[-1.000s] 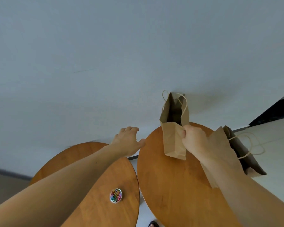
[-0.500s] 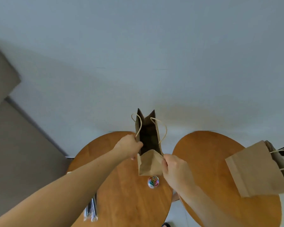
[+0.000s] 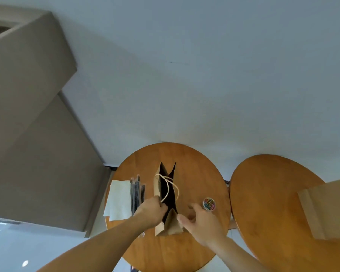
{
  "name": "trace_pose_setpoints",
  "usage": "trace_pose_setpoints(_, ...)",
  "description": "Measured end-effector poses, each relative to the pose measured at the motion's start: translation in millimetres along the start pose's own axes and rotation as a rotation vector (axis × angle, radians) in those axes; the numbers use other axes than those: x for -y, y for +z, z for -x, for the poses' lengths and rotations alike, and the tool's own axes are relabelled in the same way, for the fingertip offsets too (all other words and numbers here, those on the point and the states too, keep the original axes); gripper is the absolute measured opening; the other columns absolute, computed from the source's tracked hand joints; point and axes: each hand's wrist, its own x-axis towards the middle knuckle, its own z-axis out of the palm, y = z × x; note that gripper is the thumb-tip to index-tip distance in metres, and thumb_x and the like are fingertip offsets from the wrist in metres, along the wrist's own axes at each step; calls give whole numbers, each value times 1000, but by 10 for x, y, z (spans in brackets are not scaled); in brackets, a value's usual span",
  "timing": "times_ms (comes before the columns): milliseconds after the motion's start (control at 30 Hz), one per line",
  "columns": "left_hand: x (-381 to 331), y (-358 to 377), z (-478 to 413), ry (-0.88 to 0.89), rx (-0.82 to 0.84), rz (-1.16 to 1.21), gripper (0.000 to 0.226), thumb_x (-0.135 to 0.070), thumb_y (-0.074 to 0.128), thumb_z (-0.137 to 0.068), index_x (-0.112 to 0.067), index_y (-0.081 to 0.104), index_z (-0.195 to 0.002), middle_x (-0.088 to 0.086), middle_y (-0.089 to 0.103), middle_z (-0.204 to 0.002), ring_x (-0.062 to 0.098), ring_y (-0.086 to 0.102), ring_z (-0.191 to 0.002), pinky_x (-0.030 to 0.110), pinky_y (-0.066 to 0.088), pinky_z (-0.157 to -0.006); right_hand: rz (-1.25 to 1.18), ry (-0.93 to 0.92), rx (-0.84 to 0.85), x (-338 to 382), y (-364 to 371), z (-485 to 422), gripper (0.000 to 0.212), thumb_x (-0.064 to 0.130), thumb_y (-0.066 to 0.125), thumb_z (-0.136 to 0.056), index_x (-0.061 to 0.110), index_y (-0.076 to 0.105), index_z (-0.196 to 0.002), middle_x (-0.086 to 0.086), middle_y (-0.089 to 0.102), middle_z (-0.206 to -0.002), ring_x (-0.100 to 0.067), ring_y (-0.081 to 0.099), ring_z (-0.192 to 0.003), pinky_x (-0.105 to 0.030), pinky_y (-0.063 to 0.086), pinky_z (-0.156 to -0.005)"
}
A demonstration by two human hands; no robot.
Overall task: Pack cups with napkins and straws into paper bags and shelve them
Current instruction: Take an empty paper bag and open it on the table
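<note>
Paper bag [image 3: 166, 195]: upright on the left round table [image 3: 194, 169], near the table's middle, mouth open and facing up, interior dark. Two cord handles loop across the opening. Faces in view are plain brown.

Left hand [image 3: 151, 211]: at the bag's near left rim, fingers curled, pinching the rim where one handle cord meets it. Forearm comes in from the table's near left edge.

Right hand [image 3: 201, 220]: just right of the bag's near end, over the table top. Fingers loosely curled, nothing between them. Thumb tip lies at the bag's near right edge; contact cannot be told. The two hands are apart, with the bag's near end between them.

Straws [image 3: 136, 191]: dark bundle lying flat just left of the bag, running towards the far edge.

Napkins [image 3: 119, 199]: white stack left of the straws, overhanging the table's left edge.

Round tub of coloured clips [image 3: 209, 203]: on the same table towards its right edge, just beyond the right hand. Any lettering is too small to read.

Right round table [image 3: 263, 193]: beside the first, carrying a second brown bag [image 3: 326, 209] lying flat at its right edge, plain face up.
</note>
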Motion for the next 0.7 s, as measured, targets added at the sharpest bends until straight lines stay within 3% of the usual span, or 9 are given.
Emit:
trace_pose_setpoints(100,-56,19,9,-49,-43,7,27,-45,45,-98,-22,58,-94,0,66,-83,16,69,-75,34,61,-76,-39,50,-17,180,-53,-151,84,78,45,-82,21,39,-144,4,62,-129,-16,61,-114,-26,51,-87)
trace_pose_setpoints(167,-88,1,-17,-82,-86,-16,31,-48,44,-98,-22,59,-91,-1,65,-81,14,68,-74,32,61,-76,9,60,-21,313,-69,-301,69,71,51,-85,19,47,-131,3,64,-120,-18,64,-105,-25,53,-75)
trace_pose_setpoints(267,-112,-40,-78,-143,-110,-65,29,-41,44,-102,-22,62,-90,-4,63,-78,10,66,-69,21,59,-70,80,119,-33,446,-108,-520,41,56,53,-93,20,53,-111,3,66,-105,-17,63,-88,-19,41,-54)
trace_pose_setpoints(367,-80,-75,-114,-205,-162,-72,24,-31,45,-103,-22,65,-95,-5,64,-81,10,68,-72,18,59,-70,198,129,-86,397,-241,-607,20,40,57,-96,22,59,-104,3,68,-100,-15,67,-86,-27,57,-70)
trace_pose_setpoints(433,4,-115,-115,-245,-223,-55,21,-25,45,-103,-23,62,-90,-6,61,-79,10,65,-69,13,55,-62,239,145,-137,235,-370,-606,16,35,58,-96,23,60,-106,5,67,-97,-15,68,-86,-27,58,-73)
trace_pose_setpoints(567,196,-195,-141,-272,-272,23,31,-25,43,-103,-20,59,-77,-2,64,-75,12,67,-61,12,43,-46,228,155,-159,-101,-551,-620,16,32,53,-98,22,59,-109,10,59,-86,-11,62,-76,-23,55,-64)
trace_pose_setpoints(633,141,-155,-141,-232,-209,123,28,-30,43,-104,-17,60,-88,2,67,-78,15,70,-61,13,47,-48,199,125,-129,-131,-527,-646,21,37,53,-99,23,58,-114,11,59,-90,-10,64,-80,-23,57,-69)
trace_pose_setpoints(700,68,-78,-185,-146,-118,176,26,-39,46,-101,-16,56,-110,2,68,-89,17,72,-66,16,55,-56,150,98,-90,-94,-469,-683,30,46,52,-97,25,55,-119,11,63,-95,-10,66,-83,-24,59,-72)
